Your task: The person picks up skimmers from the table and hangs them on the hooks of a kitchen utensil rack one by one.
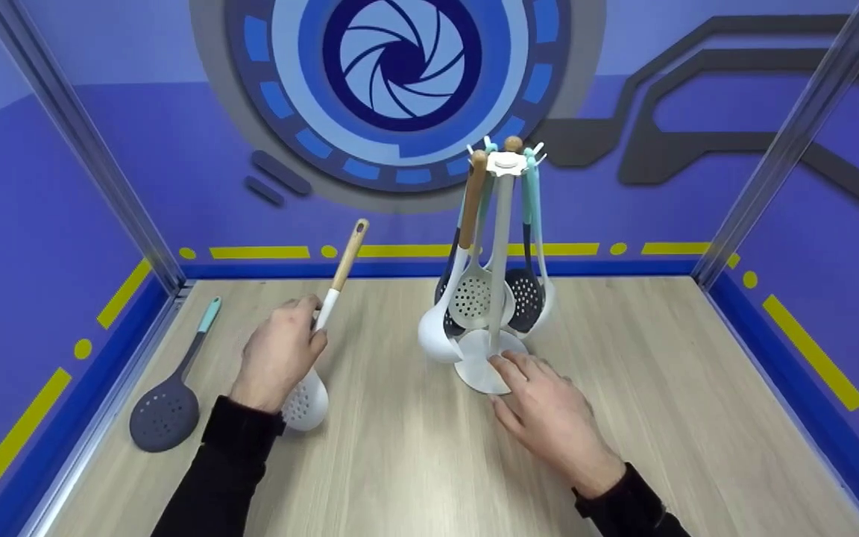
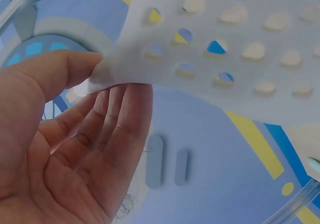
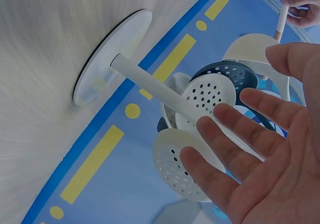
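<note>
My left hand (image 1: 277, 354) pinches a white skimmer (image 1: 306, 406) with a wooden handle at its neck, just above the perforated head. The handle points up and away, and in the left wrist view the thumb and fingers grip the skimmer's narrow part (image 2: 112, 69). My right hand (image 1: 552, 410) is beside the round white base (image 1: 478, 373) of a utensil stand, fingertips at its near right edge. Its fingers are extended in the right wrist view, with nothing held. From the stand's top (image 1: 506, 164) hang a white ladle (image 1: 438, 335), a pale skimmer (image 1: 472, 298) and other utensils.
A dark grey skimmer (image 1: 165, 418) with a mint handle end lies on the wooden table (image 1: 400, 462) at the left. Patterned blue walls and metal corner posts (image 1: 101, 156) enclose the table at the back and sides.
</note>
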Available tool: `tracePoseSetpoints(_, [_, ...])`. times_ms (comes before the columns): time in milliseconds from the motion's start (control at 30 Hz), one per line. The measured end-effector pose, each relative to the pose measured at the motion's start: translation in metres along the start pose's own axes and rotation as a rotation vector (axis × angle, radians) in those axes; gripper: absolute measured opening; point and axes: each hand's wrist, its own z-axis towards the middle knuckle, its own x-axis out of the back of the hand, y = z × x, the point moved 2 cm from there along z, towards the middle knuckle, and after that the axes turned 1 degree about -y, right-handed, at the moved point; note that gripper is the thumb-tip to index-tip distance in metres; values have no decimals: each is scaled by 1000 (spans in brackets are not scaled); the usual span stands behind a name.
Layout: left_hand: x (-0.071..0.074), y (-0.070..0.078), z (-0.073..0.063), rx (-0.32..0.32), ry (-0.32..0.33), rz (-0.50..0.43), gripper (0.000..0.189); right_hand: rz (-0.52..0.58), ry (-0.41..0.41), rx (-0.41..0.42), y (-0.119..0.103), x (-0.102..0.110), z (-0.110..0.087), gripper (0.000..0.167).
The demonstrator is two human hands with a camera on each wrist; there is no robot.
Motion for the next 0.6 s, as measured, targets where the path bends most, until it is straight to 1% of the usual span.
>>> tracePoseSetpoints(167, [3,8,-3,-11,33,-15,32,26,-7,4,0,1,1,56])
tracePoseSetpoints(333, [6,17,-7,-41,66,-29,33,30,-29,-2,0,3,2,56])
tracePoseSetpoints(600, [11,30,-15,-82,95,-61,33,52,18,4,0,10,3,55])
